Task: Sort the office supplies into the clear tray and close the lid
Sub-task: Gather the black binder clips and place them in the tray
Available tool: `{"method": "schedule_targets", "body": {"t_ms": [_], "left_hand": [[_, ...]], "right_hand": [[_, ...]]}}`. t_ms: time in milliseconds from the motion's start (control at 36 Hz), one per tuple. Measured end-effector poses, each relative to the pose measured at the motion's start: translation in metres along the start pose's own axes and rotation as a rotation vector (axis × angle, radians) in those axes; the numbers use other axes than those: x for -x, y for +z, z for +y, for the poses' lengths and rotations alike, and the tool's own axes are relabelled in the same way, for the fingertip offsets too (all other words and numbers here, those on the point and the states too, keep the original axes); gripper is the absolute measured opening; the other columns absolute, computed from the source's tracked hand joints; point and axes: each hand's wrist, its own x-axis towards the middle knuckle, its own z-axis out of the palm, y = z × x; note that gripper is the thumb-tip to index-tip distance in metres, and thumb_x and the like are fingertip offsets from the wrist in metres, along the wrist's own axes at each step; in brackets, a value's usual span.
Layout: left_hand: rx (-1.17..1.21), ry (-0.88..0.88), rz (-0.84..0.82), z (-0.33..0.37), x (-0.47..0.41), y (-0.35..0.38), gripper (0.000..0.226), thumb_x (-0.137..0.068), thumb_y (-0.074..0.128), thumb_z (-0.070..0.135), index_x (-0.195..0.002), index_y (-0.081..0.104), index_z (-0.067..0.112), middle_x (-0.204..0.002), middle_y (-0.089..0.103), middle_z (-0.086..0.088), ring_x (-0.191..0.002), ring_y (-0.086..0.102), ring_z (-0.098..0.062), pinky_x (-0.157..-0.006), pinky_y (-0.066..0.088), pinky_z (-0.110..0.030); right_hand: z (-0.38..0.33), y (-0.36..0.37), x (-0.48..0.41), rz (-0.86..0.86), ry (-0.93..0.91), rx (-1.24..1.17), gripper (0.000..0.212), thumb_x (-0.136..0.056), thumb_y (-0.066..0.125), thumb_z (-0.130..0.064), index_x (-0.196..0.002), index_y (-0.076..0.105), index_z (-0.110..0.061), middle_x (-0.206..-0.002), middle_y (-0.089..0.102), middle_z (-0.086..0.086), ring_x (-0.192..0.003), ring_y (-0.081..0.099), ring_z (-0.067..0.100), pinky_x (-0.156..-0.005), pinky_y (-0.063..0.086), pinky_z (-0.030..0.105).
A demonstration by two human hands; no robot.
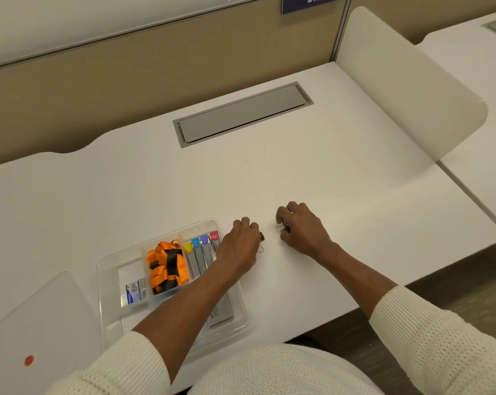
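The clear tray (107, 280) lies on the white desk at the lower left, lid off. It holds an orange and black lanyard (165, 265), a pack of colour-tipped clips (202, 248) and small packets (134, 290). My left hand (239, 243) reaches across the tray's right side and pinches a small black binder clip (262, 238) on the desk just right of the tray. A little further right, my right hand (299, 225) is closed on another binder clip (282, 226), its wire loops showing at the fingertips.
The translucent lid (42, 315) with a red dot lies flat left of the tray. A grey cable hatch (241, 114) sits in the desk farther back. A white divider panel (406, 89) stands at the right. The desk's front edge runs near my body.
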Motion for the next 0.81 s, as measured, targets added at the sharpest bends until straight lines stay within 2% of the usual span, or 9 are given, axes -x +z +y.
{"method": "schedule_targets", "body": {"t_ms": [83, 194, 333, 528, 639, 722, 806], "left_hand": [[0.047, -0.012, 0.005, 0.0, -0.003, 0.003, 0.051, -0.082, 0.077, 0.01, -0.124, 0.049, 0.008, -0.123, 0.05, -0.014, -0.108, 0.051, -0.03, -0.065, 0.048, -0.037], [0.055, 0.039, 0.011, 0.002, -0.004, 0.006, 0.065, -0.089, 0.076, 0.022, -0.142, 0.039, 0.014, -0.133, 0.041, -0.016, -0.114, 0.048, -0.032, -0.07, 0.056, -0.042], [0.026, 0.093, 0.031, 0.015, 0.002, 0.004, 0.029, -0.095, 0.056, 0.002, -0.123, 0.051, 0.008, -0.126, 0.044, -0.016, -0.111, 0.047, -0.034, -0.066, 0.052, -0.043], [0.156, 0.062, 0.06, 0.024, 0.009, 0.0, 0.049, -0.08, 0.049, -0.013, -0.123, 0.047, 0.009, -0.118, 0.046, -0.014, -0.104, 0.044, -0.032, -0.07, 0.05, -0.044], [0.247, 0.048, 0.105, 0.02, 0.011, 0.001, 0.047, -0.075, 0.049, -0.015, -0.114, 0.049, 0.011, -0.108, 0.046, -0.01, -0.096, 0.045, -0.03, -0.073, 0.052, -0.049], [0.356, 0.03, 0.191, 0.017, 0.014, -0.001, 0.046, -0.078, 0.055, -0.015, -0.112, 0.053, 0.015, -0.103, 0.049, -0.005, -0.092, 0.048, -0.025, -0.071, 0.051, -0.043], [0.505, -0.006, 0.266, 0.017, 0.02, -0.011, 0.043, -0.082, 0.065, -0.011, -0.112, 0.058, 0.02, -0.1, 0.05, 0.0, -0.086, 0.051, -0.019, -0.068, 0.041, -0.03]], "right_hand": [[0.002, 0.001, 0.004, -0.007, 0.023, -0.027, 0.035, -0.081, 0.063, -0.016, -0.115, 0.059, -0.025, -0.111, 0.055, -0.003, -0.097, 0.048, 0.022, -0.058, 0.05, 0.034], [0.002, 0.002, 0.009, -0.017, 0.037, -0.052, 0.035, -0.086, 0.066, -0.022, -0.12, 0.061, -0.027, -0.114, 0.056, -0.003, -0.099, 0.049, 0.022, -0.061, 0.055, 0.039], [0.003, 0.004, 0.014, 0.003, 0.08, -0.106, 0.028, -0.087, 0.063, -0.023, -0.114, 0.063, -0.029, -0.11, 0.055, -0.006, -0.098, 0.049, 0.02, -0.064, 0.056, 0.04], [0.003, 0.008, 0.021, 0.043, 0.17, -0.216, 0.021, -0.086, 0.066, -0.02, -0.104, 0.069, -0.03, -0.101, 0.057, -0.008, -0.097, 0.051, 0.018, -0.071, 0.052, 0.036], [0.0, 0.006, 0.026, 0.024, 0.218, -0.294, 0.023, -0.08, 0.072, -0.019, -0.1, 0.073, -0.03, -0.098, 0.059, -0.007, -0.092, 0.059, 0.018, -0.073, 0.049, 0.033], [-0.005, -0.001, 0.028, 0.051, 0.261, -0.385, 0.02, -0.078, 0.079, -0.022, -0.091, 0.073, -0.036, -0.094, 0.063, -0.007, -0.082, 0.066, 0.014, -0.073, 0.051, 0.031], [-0.016, -0.011, 0.031, 0.08, 0.29, -0.492, 0.023, -0.075, 0.082, -0.023, -0.083, 0.072, -0.042, -0.093, 0.066, -0.01, -0.077, 0.068, 0.003, -0.07, 0.053, 0.028]]}}
